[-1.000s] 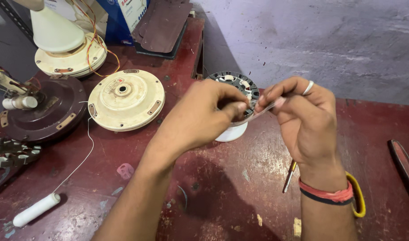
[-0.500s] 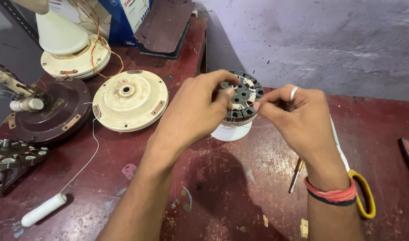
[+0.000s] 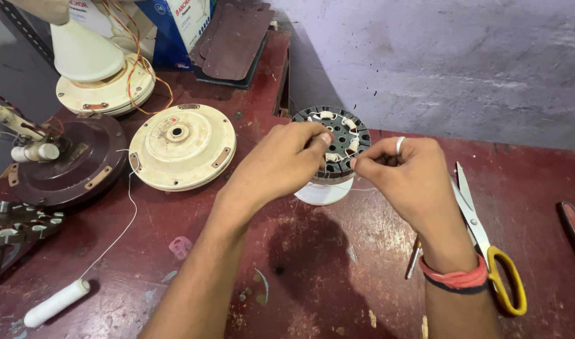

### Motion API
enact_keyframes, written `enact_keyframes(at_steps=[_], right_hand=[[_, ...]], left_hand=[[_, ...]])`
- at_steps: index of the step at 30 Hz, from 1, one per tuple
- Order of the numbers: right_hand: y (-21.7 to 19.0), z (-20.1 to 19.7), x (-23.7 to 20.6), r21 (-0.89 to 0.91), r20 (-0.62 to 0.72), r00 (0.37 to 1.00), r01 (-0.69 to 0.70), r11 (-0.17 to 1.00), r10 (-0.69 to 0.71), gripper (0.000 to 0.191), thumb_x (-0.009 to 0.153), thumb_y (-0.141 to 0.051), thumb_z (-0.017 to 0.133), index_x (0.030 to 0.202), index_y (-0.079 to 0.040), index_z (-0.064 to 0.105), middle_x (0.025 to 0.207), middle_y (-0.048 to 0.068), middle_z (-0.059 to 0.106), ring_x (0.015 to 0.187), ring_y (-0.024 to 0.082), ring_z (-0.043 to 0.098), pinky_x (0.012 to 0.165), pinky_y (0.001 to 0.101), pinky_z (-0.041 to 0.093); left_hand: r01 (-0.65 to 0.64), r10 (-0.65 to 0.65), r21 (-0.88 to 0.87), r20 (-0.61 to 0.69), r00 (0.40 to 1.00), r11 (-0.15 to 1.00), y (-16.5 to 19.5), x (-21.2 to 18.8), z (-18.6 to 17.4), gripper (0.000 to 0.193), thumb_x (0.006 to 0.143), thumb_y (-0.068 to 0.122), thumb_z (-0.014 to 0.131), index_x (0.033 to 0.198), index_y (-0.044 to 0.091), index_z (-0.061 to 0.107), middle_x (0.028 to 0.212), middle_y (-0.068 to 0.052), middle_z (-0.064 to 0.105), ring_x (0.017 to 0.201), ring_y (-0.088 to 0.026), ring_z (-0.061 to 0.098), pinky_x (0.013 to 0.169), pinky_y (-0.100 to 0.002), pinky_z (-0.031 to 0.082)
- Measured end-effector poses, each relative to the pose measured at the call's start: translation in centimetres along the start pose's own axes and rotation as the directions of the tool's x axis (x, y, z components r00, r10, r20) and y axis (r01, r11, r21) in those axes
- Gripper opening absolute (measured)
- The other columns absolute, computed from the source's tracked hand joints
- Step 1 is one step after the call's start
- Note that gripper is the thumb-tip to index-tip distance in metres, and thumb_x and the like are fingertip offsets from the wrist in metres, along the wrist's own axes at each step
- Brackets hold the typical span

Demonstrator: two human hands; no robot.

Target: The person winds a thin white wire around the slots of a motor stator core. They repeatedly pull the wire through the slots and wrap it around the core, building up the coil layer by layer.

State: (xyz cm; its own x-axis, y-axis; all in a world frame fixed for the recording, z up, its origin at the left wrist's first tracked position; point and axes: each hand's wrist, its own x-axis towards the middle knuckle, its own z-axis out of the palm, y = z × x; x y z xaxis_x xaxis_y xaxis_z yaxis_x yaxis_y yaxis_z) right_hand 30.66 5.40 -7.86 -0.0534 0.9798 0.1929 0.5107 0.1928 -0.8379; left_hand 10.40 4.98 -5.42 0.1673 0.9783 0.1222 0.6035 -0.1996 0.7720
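A round dark fan stator [image 3: 341,135] with pale coil slots stands on a white spool-like base [image 3: 324,191] in the middle of the red-brown table. My left hand [image 3: 281,163] pinches at the stator's near edge with thumb and forefinger. My right hand [image 3: 407,176], with a ring on one finger and red and black bands at the wrist, pinches close to the same edge; a thin pale thread [image 3: 356,188] runs under it. What each set of fingertips grips is too small to make out.
A cream fan motor cover [image 3: 182,145] lies left of the stator, a dark brown one [image 3: 68,160] further left. Scissors with yellow handles [image 3: 488,245] lie right of my right wrist. A white thread spool [image 3: 55,303] sits front left. A metal part [image 3: 11,229] at left edge.
Both hands have moved down to the stator's near edge and closer to each other; the view has shifted a little, with the stator more exposed above the fingers.
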Motion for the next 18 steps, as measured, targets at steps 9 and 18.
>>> enact_keyframes(at_steps=[9,18], right_hand=[[-0.5,-1.0,0.0,0.189,0.069,0.997,0.018,0.982,-0.032,0.012,0.084,-0.008,0.078,0.093,0.000,0.079,0.076,0.002,0.074,0.067,0.005,0.060,0.059,0.0221,0.046],[-1.2,-2.0,-0.3,0.020,0.239,0.961,-0.147,0.989,0.138,0.010,0.079,-0.005,0.076,0.085,0.000,0.082,0.068,0.005,0.074,0.059,0.009,0.060,0.054,0.0268,0.046]], left_hand=[[-0.084,0.083,-0.040,-0.023,0.996,0.996,-0.2,0.3,0.1,0.018,0.084,0.011,0.068,0.099,0.008,0.079,0.086,-0.012,0.078,0.076,-0.021,0.076,0.074,-0.035,0.057],[-0.177,0.183,0.109,-0.048,0.982,0.978,-1.0,0.2,-0.4,0.029,0.077,0.003,0.063,0.100,0.010,0.079,0.095,-0.015,0.077,0.089,-0.028,0.076,0.084,-0.037,0.058]])
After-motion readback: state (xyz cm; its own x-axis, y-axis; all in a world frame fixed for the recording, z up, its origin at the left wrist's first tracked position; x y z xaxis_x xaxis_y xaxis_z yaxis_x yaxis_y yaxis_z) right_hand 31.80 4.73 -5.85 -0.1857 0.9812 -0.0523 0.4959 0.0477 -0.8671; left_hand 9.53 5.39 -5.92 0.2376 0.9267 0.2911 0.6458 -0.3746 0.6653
